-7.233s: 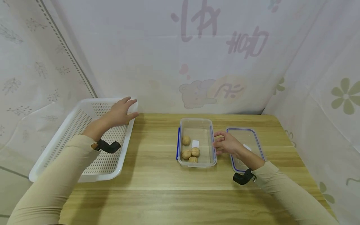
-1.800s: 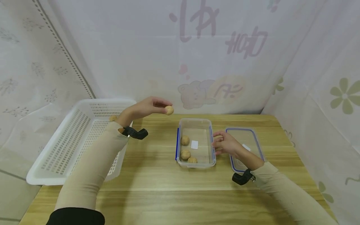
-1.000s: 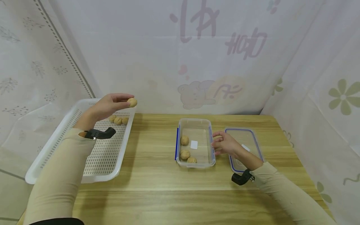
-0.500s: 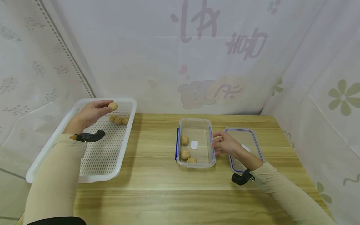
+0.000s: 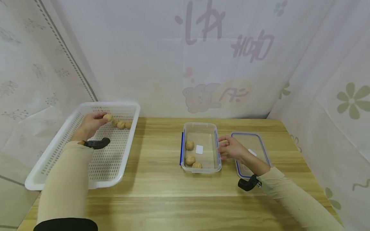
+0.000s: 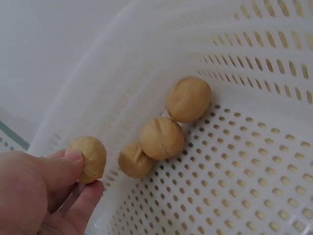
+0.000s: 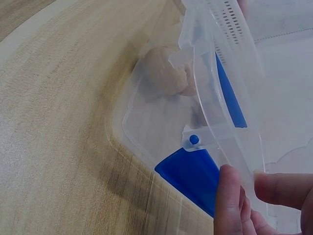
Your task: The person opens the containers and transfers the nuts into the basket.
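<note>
My left hand (image 5: 89,125) is inside the white perforated plastic basket (image 5: 126,157), near its back. Between thumb and fingertips it pinches a walnut (image 6: 89,159), held left of three walnuts (image 6: 162,138) that lie in a row along the basket's back wall. In the middle stands a clear plastic food container (image 5: 206,138) without its lid, holding three walnuts (image 5: 189,145) on its left side and a small white label (image 5: 199,149). My right hand (image 5: 232,148) grips that container's right rim, thumb at the edge and fingers outside beside the blue clasp (image 7: 190,178).
The container's clear lid (image 5: 251,138), with a blue seal, lies flat on the wooden table (image 5: 162,183) under my right forearm. A printed white curtain (image 5: 162,64) hangs behind the table and along both sides.
Over these seconds a walnut left the container in my left hand. That hand has moved left over the basket and now sits lower inside it. My right hand stays at the container.
</note>
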Motion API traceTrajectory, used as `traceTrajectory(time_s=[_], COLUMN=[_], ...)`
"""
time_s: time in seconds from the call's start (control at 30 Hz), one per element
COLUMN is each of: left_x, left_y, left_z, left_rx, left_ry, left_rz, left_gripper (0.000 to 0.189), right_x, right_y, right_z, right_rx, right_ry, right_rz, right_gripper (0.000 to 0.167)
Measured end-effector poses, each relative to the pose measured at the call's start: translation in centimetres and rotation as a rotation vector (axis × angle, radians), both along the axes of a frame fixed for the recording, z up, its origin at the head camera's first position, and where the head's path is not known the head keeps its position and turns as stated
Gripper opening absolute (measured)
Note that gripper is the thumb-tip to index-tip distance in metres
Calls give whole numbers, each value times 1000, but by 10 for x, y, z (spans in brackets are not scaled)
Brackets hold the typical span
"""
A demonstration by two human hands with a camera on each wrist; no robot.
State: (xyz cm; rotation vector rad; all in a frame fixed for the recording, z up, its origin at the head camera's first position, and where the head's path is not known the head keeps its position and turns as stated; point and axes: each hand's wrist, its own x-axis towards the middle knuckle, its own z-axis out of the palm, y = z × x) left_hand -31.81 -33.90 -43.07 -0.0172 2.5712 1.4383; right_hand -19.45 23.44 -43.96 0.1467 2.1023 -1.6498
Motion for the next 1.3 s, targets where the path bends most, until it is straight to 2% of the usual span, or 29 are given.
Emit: traceTrajectory(time_s=[0.13,0.23,0.33,0.47,0.57,0.8,1.17,1.3], left_x=[4,5,3,1,0,-3,-8,-6], left_y=[-1,-1,1,3,3,8,13,15], left_z=[-6,-11,-17,-25,-29,-32,-38,-36], left_rx=[-14,-67,-107,-113,-128,-191,-168,-171], left_ry=[0,12,30,4,-24,-2,-2,6], left_rz=[60,102,158,241,265,268,343,340], left_gripper=[56,56,54,54,54,51,50,50], right_x=[0,-1,-2,-3,-3,-3,-4,-3], right_y=[0,-1,-1,-1,-1,-1,-2,-1], right_z=[1,0,0,0,0,2,2,3], right_rx=[-3,-2,2,3,3,9,18,22], right_ry=[1,0,-1,-6,-13,-19,-21,-21], right_rz=[8,3,-3,-4,-2,-5,-11,-12], right_gripper=[54,53,54,53,53,53,52,51])
